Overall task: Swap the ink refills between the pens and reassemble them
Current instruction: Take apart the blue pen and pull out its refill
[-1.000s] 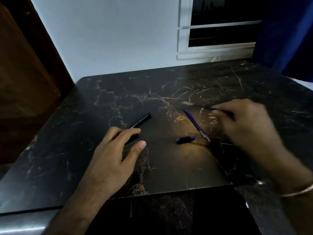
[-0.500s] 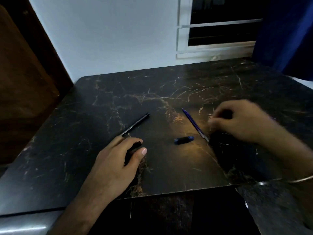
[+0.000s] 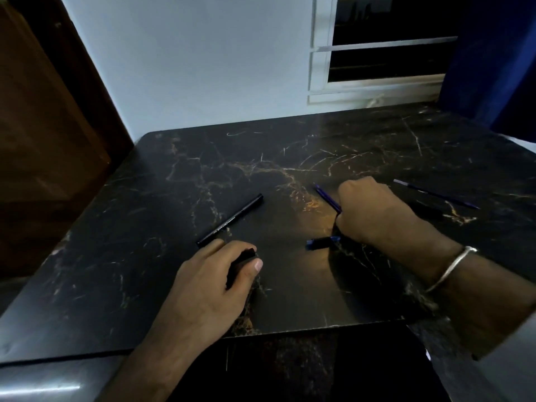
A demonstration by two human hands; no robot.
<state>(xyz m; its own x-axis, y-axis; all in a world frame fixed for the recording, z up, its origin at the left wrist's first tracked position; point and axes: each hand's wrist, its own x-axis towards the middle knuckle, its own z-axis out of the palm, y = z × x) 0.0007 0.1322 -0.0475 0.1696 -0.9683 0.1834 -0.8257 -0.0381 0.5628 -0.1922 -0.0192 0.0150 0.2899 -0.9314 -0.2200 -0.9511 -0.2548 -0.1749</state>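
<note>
On the dark marble table point(image 3: 174, 285), the left hand point(image 3: 208, 288) is curled around a short black pen piece point(image 3: 242, 261), just near of the black pen barrel point(image 3: 230, 220). The right hand point(image 3: 374, 211) is closed on a blue refill point(image 3: 326, 195) at centre, its far end showing. A blue cap point(image 3: 322, 242) lies just near of that hand, and another thin refill point(image 3: 435, 193) lies far right.

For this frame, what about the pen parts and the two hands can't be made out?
- Head view: the black piece in the left hand is mostly covered by fingers; which part it is stays unclear.
- The blue refill's near end disappears under the right hand; the grip cannot be confirmed.
- The print on the black barrel is too small to read.
</note>
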